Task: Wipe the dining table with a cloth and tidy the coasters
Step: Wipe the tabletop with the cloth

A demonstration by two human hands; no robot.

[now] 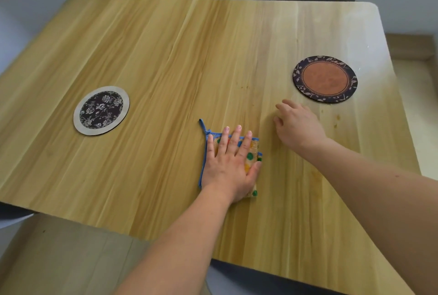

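Two coasters (101, 110) (325, 78), left hand (228, 164) flat on cloth (252, 150)

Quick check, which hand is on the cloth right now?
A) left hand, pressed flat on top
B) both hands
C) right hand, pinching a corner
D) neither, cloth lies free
A: the left hand lies flat with fingers spread on the folded cloth, while the right hand rests on the bare table near the brown coaster, apart from the cloth.

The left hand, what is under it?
Under the left hand lies a folded cloth with blue edging, flat on the table. The cloth's middle is covered by the palm.
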